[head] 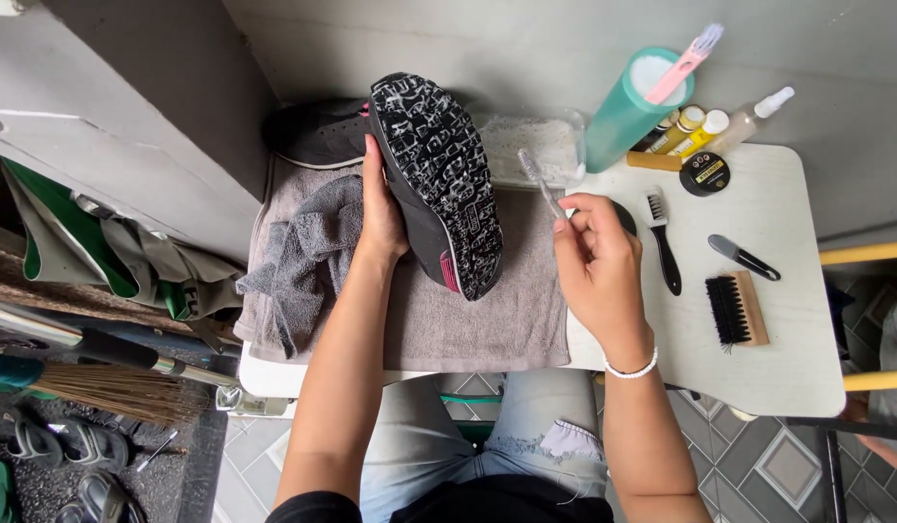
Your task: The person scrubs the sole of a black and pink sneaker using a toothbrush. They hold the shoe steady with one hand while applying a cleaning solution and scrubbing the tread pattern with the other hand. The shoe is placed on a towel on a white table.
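My left hand (383, 208) grips a dark shoe (439, 184) by its side and holds it sole up over a grey towel (468, 320) spread on the white table (797, 358). The sole is black with a pale patterned tread and a pink patch near the heel. My right hand (596, 263) pinches a clear toothbrush (541, 180) by its handle, bristle end pointing up and left, close to the shoe's right edge but apart from it. A second dark shoe (318, 136) lies behind the first at the towel's far left.
A crumpled grey cloth (308, 257) lies on the towel's left. A teal cup with a pink brush (628, 111), small bottles (705, 131), a round tin (704, 174), a black brush (662, 237), a wooden brush (737, 310) and a small tool (744, 258) fill the table's right. A broom (100, 383) and sandals lie on the floor at left.
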